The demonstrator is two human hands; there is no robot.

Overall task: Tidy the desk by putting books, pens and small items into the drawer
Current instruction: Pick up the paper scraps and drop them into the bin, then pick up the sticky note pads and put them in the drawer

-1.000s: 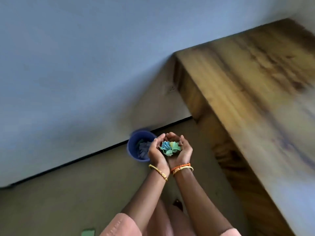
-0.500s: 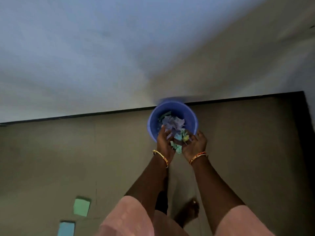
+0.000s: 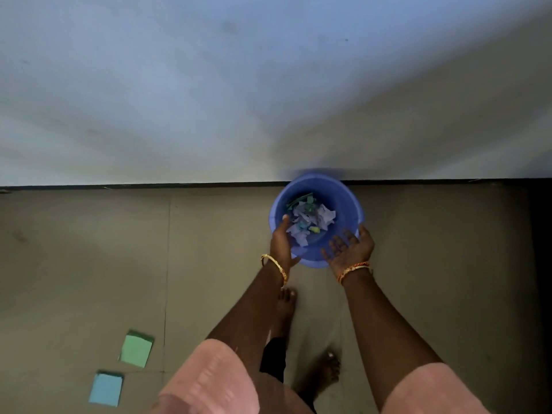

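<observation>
— Where are the scraps?
— The paper scraps [image 3: 310, 218] lie in the blue bucket [image 3: 348, 204].
— Your hands?
— My left hand [image 3: 280, 242] and right hand [image 3: 349, 248] hover over it, fingers spread, holding nothing.

This looks like a room in a home, though the picture is a bit blurry, so it is hard to be sure. The floor [image 3: 89, 264] is made of big plain tiles with thin lines between them. A bare pale wall [image 3: 179, 85] meets the floor along a dark strip at the bottom. A small blue bin [image 3: 346, 201] full of torn paper scraps [image 3: 310, 219] stands on the floor right by the wall. Two little pads of coloured paper, one green [image 3: 136, 349] and one blue [image 3: 106, 389], lie on the tiles near the bottom left corner. The person stands there with bare feet [image 3: 286, 306].
</observation>
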